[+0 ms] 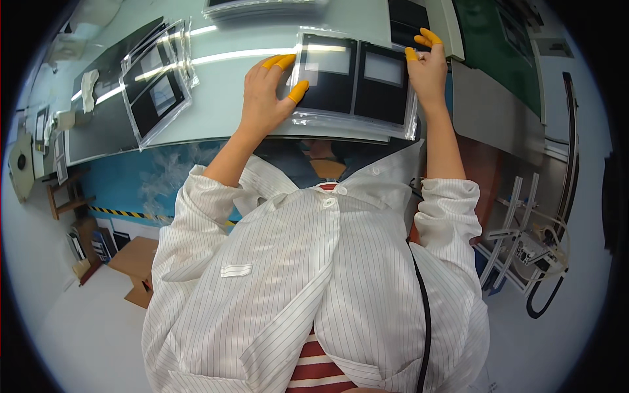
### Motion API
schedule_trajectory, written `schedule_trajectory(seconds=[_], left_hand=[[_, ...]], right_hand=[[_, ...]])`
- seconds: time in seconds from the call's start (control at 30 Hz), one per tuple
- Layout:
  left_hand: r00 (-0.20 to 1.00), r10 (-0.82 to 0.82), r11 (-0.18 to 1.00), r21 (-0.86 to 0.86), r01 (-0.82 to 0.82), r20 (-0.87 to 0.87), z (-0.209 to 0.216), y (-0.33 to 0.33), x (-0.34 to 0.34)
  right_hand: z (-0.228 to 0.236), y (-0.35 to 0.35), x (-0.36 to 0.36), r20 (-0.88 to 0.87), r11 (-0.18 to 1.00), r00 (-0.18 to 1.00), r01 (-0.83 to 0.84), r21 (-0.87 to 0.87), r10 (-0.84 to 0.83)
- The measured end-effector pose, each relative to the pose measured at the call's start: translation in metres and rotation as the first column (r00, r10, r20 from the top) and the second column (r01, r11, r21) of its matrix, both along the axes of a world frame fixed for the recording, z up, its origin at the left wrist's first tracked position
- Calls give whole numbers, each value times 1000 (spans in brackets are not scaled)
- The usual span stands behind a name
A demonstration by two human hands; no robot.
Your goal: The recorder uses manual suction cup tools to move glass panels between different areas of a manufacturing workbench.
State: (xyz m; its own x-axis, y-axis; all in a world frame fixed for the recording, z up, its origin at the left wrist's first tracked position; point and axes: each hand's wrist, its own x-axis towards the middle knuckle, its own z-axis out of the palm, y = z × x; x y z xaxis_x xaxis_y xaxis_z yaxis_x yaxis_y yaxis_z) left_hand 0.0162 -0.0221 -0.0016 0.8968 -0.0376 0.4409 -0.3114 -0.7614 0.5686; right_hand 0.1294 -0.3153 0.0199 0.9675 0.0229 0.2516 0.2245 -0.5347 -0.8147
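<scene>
A clear plastic sleeve (pixel 331 118) lies on the table before me, holding two flat black panels side by side. The left panel (pixel 327 98) and the right panel (pixel 379 101) each have a pale rectangular window near the far end. My left hand (pixel 265 92) is open at the sleeve's left edge, its thumb over the left panel and its fingers spread along the side. At the far right corner, my right hand (pixel 429 73) is open with bent fingers, the thumb apart from them beside the sleeve. Yellow finger cots cover several fingertips on both hands.
More clear sleeves with black panels (pixel 157 85) lie at the left, near a crumpled white piece (pixel 89 88). Another clear-wrapped stack (pixel 262 8) is at the far edge. Dark panels (pixel 407 23) lie beyond my right hand, and a green surface (pixel 501 52) is further right.
</scene>
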Motion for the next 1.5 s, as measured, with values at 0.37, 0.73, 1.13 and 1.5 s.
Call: schedule_trajectory(seconds=[0.37,0.73,1.13,1.5], left_hand=[[997,11,1000,29,-9,-73,3,-4,-3],[995,9,1000,-22,-11,-102,9,-1,-1],[914,-368,446,-895,13,-170,47,11,-10],[967,-248,390,-907,158,61,75,23,-19]], right_hand=[[-19,-17,-48,-292,949,905,312,-36,-309],[-6,10,-70,-232,956,938,213,-200,-257],[37,28,-104,368,999,930,4,-49,14],[52,58,-115,179,895,984,-81,439,1]])
